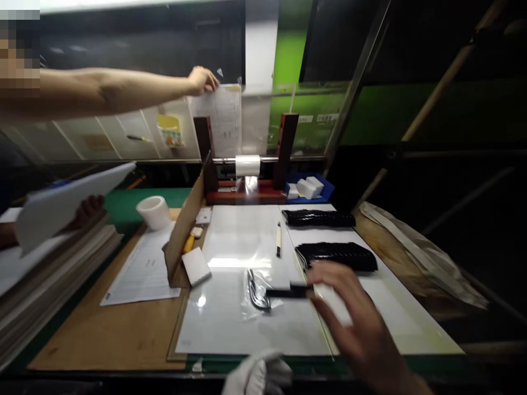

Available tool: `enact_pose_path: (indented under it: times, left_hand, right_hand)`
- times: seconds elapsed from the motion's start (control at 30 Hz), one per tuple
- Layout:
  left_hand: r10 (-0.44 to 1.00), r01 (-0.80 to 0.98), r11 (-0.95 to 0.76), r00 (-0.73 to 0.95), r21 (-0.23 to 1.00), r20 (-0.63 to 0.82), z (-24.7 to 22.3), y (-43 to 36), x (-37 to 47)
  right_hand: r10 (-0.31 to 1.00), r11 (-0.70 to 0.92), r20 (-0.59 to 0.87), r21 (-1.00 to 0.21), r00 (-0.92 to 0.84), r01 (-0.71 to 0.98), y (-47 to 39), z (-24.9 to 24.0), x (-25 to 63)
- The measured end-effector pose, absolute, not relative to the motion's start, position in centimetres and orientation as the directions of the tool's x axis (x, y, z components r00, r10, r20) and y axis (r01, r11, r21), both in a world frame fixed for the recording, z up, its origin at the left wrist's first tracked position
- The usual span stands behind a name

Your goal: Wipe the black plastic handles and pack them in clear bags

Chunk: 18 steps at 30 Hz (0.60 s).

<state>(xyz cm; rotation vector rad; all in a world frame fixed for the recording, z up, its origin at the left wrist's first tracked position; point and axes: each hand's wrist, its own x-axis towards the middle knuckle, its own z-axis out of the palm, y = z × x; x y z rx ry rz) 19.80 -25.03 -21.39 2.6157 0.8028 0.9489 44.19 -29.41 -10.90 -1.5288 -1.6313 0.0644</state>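
My right hand (358, 323) pinches the right end of a flat black strip (284, 292) between thumb and fingers. The strip's left end meets a clear plastic bag (256, 299) holding a curved black part, on the white work surface (247, 334). Just beyond my right hand lies a black ribbed bundle (337, 257), with a second black bundle (319, 218) behind it. Pale grey fabric at the bottom edge appears to cover my left hand (259, 376); its fingers cannot be made out. A cream and black cutter (279, 239) lies farther back.
A white box (196, 267) stands beside an upright cardboard divider (185, 230). Behind are a film roll (247, 165) on a stand and a blue bin (327, 189). At left, another person's hand (202, 80) touches a hanging sheet; their other hand (88, 211) holds papers.
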Motion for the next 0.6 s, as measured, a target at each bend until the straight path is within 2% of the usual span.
enact_pose_path:
  times: [0.03,0.07,0.13,0.2,0.3,0.4,0.6]
  left_hand:
    - [0.626,0.427,-0.776,0.615,0.465,0.48,-21.7,-25.9,19.4]
    - [0.681,0.452,-0.726,0.583,0.518,0.444,-21.8,-26.1,19.0]
    - [0.762,0.526,-0.642,0.514,0.557,0.393,-21.8,-25.2,18.6]
    - [0.78,0.613,-0.625,0.482,0.483,0.398,-21.9,-23.4,18.5]
    - [0.698,0.668,-0.701,0.571,0.249,0.433,-22.8,-21.2,18.8]
    - [0.671,0.694,-0.708,0.605,0.13,0.429,-24.2,-20.5,18.8]
    - [0.632,0.661,-0.738,0.609,0.134,0.478,-25.8,-20.4,18.0]
  right_hand:
    - [0.881,0.188,0.447,-0.633,0.157,0.751,-27.7,-9.7,45.4]
    - [0.954,0.114,0.278,-0.686,0.114,0.718,-25.8,-8.6,46.4]
    - [0.993,0.081,0.119,-0.702,0.004,0.708,-21.8,-7.1,47.7]
    - [0.992,0.082,-0.008,-0.699,-0.122,0.71,-18.1,-6.7,47.7]
    - [0.951,0.077,-0.175,-0.665,-0.256,0.743,-13.6,-8.2,46.3]
    - [0.905,0.062,-0.298,-0.613,-0.303,0.788,-10.3,-10.7,44.7]
    - [0.85,0.078,-0.368,-0.621,-0.378,0.78,-6.9,-14.5,43.4]
